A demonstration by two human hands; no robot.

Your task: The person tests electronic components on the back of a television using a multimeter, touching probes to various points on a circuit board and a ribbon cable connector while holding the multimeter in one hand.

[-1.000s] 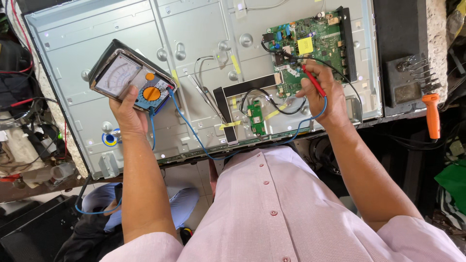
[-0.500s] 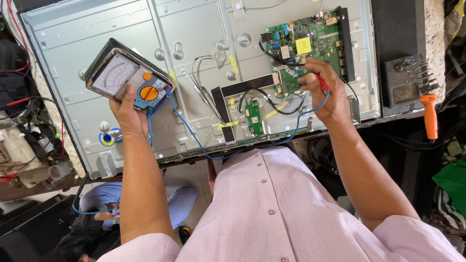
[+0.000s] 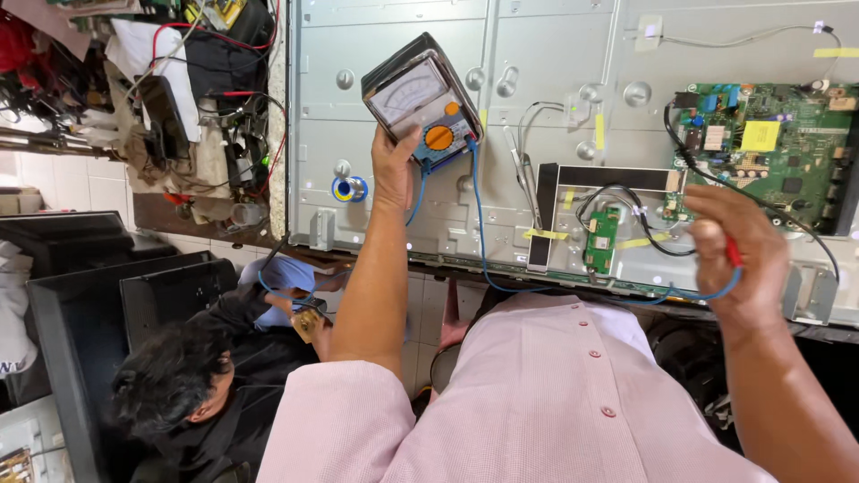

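Now the left hand (image 3: 394, 170) holds a meter (image 3: 420, 98) over the grey metal panel (image 3: 537, 54). Meanwhile the right hand (image 3: 738, 250) grips a red probe (image 3: 732, 253) beside the green board (image 3: 774, 152). Another person (image 3: 197, 385) sits below, near cluttered wires (image 3: 224, 98).

Bright even daylight, soft shadows, right hand (image 3: 729, 259) perhaps motion-blurred, edges warped

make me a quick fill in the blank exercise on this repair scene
1. The left hand holds up a meter with an ____ round dial.
2. The right hand grips a probe coloured ____.
3. A ____ lead runs down from the meter.
4. The large circuit board is ____.

Missing words: orange; red; blue; green
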